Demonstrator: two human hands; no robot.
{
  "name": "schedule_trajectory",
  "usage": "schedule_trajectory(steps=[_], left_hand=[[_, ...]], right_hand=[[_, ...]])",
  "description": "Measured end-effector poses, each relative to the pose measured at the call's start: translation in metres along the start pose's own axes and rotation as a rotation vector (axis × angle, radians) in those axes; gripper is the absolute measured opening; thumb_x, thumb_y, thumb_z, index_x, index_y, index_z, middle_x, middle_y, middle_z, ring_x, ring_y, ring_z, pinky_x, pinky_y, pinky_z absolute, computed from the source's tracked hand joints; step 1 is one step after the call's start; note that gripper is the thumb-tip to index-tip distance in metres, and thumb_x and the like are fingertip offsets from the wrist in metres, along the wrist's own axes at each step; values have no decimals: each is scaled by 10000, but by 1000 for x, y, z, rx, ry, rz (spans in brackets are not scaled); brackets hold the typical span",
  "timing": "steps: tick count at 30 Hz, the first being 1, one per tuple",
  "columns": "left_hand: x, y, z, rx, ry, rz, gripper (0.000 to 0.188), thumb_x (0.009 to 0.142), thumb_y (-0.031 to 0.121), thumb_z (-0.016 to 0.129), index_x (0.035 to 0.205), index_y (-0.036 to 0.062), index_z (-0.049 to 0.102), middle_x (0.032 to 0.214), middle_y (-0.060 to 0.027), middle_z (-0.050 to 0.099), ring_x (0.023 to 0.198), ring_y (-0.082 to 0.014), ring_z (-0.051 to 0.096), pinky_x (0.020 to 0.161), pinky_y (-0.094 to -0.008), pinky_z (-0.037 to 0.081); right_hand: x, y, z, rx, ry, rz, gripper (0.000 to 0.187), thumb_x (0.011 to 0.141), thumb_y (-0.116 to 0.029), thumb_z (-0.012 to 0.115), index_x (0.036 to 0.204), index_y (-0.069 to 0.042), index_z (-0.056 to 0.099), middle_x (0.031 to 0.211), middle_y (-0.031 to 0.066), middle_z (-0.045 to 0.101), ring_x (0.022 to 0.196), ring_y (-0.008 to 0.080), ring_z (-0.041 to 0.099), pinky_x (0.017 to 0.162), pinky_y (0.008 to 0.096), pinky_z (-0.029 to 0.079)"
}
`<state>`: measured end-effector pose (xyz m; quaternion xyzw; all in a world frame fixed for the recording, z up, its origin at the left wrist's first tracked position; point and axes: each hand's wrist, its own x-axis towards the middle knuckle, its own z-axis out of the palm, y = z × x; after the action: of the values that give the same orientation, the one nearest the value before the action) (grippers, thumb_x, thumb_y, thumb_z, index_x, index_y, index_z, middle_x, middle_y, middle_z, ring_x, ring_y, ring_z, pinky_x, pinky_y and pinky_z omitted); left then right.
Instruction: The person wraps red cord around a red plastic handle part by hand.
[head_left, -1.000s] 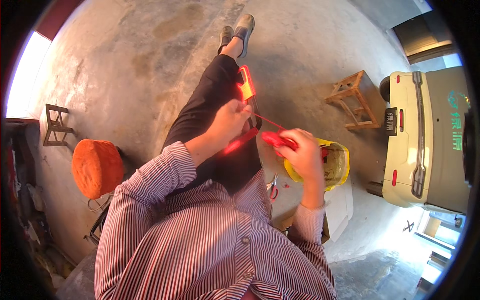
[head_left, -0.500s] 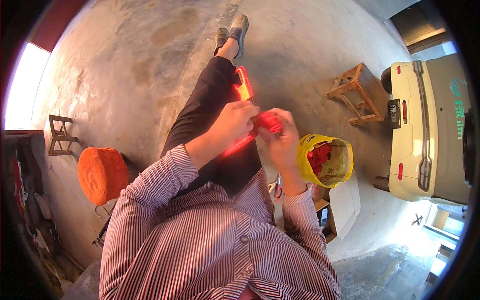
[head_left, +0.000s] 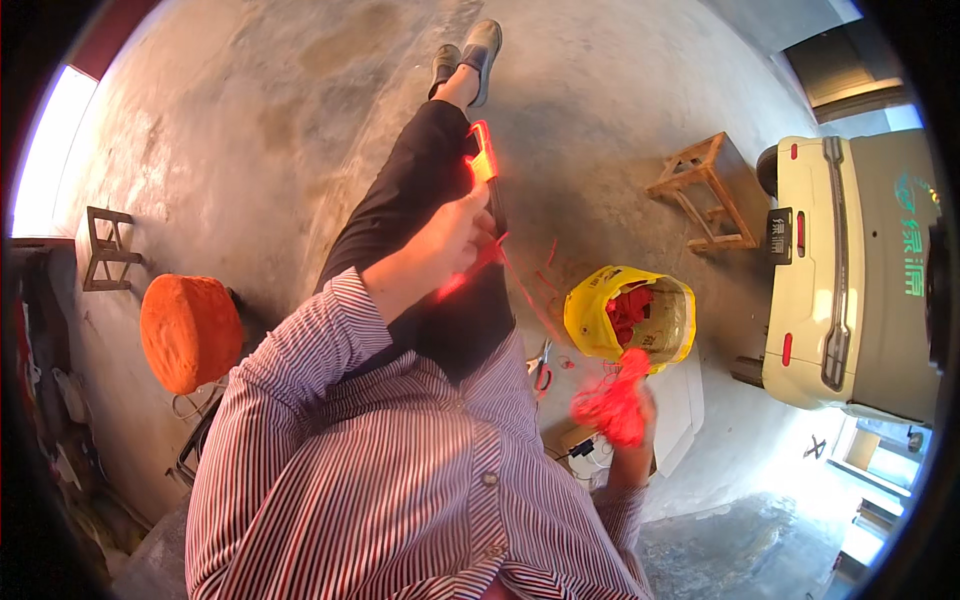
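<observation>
over the lap, the left hand grips a red-trimmed frame, right hand clutching red yarn.

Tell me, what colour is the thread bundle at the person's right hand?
Bright red: the thread bundle shows best in the head view, though slightly blurred.

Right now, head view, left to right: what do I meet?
Small dark stool → round orange stool → left hand → scissors → red thread bundle in the right hand → wooden stool → cream vehicle.
</observation>
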<state>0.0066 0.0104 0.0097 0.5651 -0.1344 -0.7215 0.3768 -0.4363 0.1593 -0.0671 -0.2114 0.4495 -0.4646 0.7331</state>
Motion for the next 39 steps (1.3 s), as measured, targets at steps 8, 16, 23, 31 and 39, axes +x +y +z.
schedule_trajectory(steps=[8, 16, 23, 31, 39], left_hand=[[-13, -28, -5, -63, -41, -8, 597, 1050, 618, 426, 916, 49, 548, 753, -126, 625, 455, -70, 302, 404, -232, 198], [-98, -65, 12, 1006, -292, 1056, 510, 765, 203, 881, 1168, -7, 650, 1241, -197, 618, 1178, -391, 586, 1040, -435, 475], [-76, -34, -20, 178, -247, 903, 409, 831, -76, 726, 1204, 36, 602, 1214, -54, 628, 1163, -207, 616, 1046, -346, 472], [-16, -1, -31, 1731, 88, 971, 361, 703, 99, 733, 1055, 66, 657, 1030, -117, 597, 1028, -343, 632, 855, -459, 539], [-19, -27, -21, 1132, 148, 1295, 329, 766, 148, 838, 1034, 45, 677, 1073, -138, 642, 960, -351, 662, 892, -418, 554]], right_hand=[[-35, 52, 3, -276, 415, -62, 374, 1096, -292, 498, 1332, -10, 567, 1014, 68, 679, 858, 187, 692, 771, 345, 598], [34, 46, 178, -61, -203, -52, 644, 1030, -483, 580, 1467, -20, 480, 1341, 97, 640, 1175, 221, 643, 988, 413, 541], [113, 27, 191, 103, -512, 157, 478, 1001, -361, 645, 1342, -28, 605, 1115, 19, 672, 875, 81, 613, 632, 213, 440], [165, 31, 224, -1059, -392, -524, 478, 774, -76, 814, 1223, -5, 664, 1295, 107, 601, 1154, 262, 629, 926, 351, 525], [130, -4, 209, -528, -82, -450, 483, 774, -19, 755, 1246, -42, 652, 1360, 121, 618, 1294, 279, 569, 1096, 392, 457]])
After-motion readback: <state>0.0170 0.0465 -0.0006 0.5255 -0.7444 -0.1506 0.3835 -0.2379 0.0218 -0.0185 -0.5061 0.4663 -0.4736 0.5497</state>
